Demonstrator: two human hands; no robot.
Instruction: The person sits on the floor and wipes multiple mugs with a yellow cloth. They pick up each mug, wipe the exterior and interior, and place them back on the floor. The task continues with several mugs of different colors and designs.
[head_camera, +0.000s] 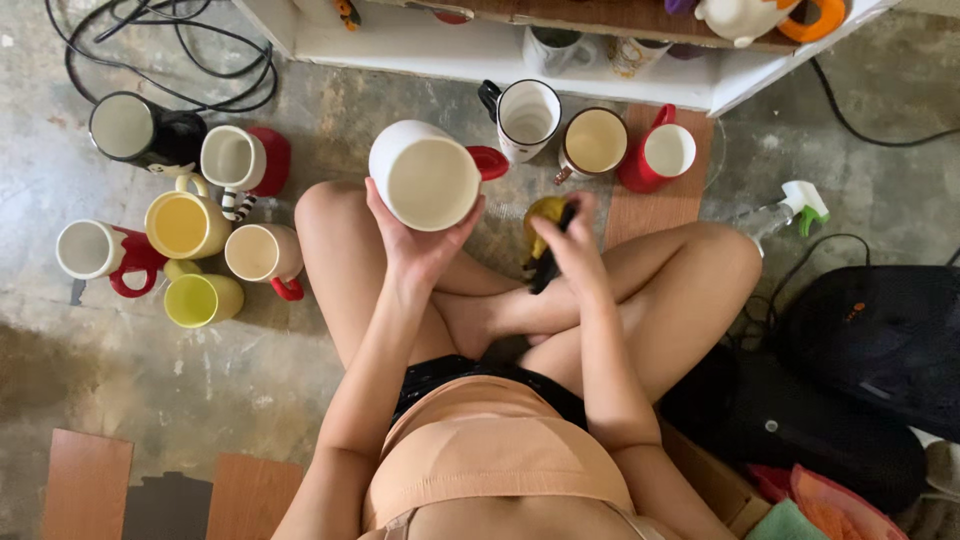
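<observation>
Sitting cross-legged on a bare concrete floor, a person is ringed by mugs: six stand in a cluster at the left, among them a black mug, a yellow mug and a lime-green mug. Three more line up ahead, below a white shelf: a white mug with a black handle, a brown-rimmed mug and a red-handled mug. A clear spray bottle with a green trigger lies near the right knee, and a black bag sits beyond it.

The left hand cradles a white mug with a red handle from beneath, fingers spread wide around its wall, mouth tilted toward the camera. The right hand is closed around a yellow-and-black object (its exact kind cannot be told), held just beside the raised mug, over the crossed ankles.
</observation>
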